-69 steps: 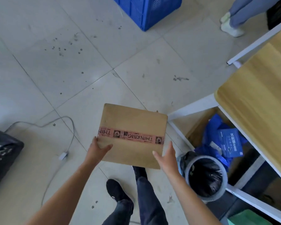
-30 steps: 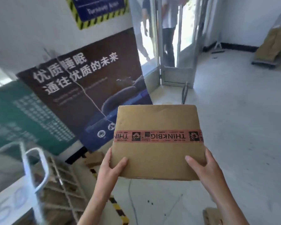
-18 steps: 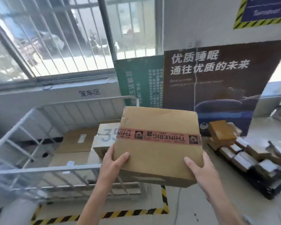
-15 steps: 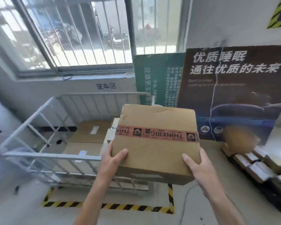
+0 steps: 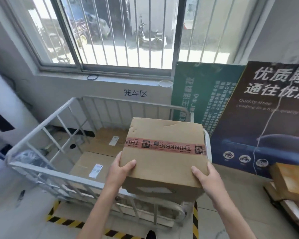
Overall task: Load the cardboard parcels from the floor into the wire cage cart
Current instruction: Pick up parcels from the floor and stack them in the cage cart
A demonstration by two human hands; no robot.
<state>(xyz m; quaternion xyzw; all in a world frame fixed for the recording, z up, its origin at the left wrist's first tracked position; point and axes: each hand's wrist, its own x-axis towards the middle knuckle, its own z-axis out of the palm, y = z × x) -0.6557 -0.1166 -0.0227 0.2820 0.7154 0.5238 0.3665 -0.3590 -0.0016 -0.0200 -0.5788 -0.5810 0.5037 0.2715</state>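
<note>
While our left hand (image 5: pixel 118 171) and right hand (image 5: pixel 207 178) clamp the cardboard parcel (image 5: pixel 164 163) at its two near corners, it hangs above the front right corner of the wire cage cart (image 5: pixel 41 169). Both thumbs lie flat on the top face; the other fingers are hidden round the sides. We can't tell whether the underside touches the cart rim.

Parcel details: red THINKBIG tape (image 5: pixel 164 146) runs straight across the top, with the print upside down to us. The far edge is dented.

Inside the cart we see two flat cartons lying side by side on the bottom, a near one (image 5: pixel 86 163) and a far one (image 5: pixel 107 137), each with a white label.

The cart stands against the wall under the barred window (image 5: pixel 110 31), with the sign 笼车区 (image 5: pixel 135 93) just above it. Black-and-yellow hazard tape (image 5: pixel 66 221) marks the floor round the cart.

To the right of the cart, a green board (image 5: pixel 204 100) and a dark poster (image 5: pixel 266 118) lean on the wall. At far right, more parcels (image 5: pixel 288 180) are stacked low on the floor. Our shoe tip (image 5: pixel 151 235) shows at the bottom edge.
</note>
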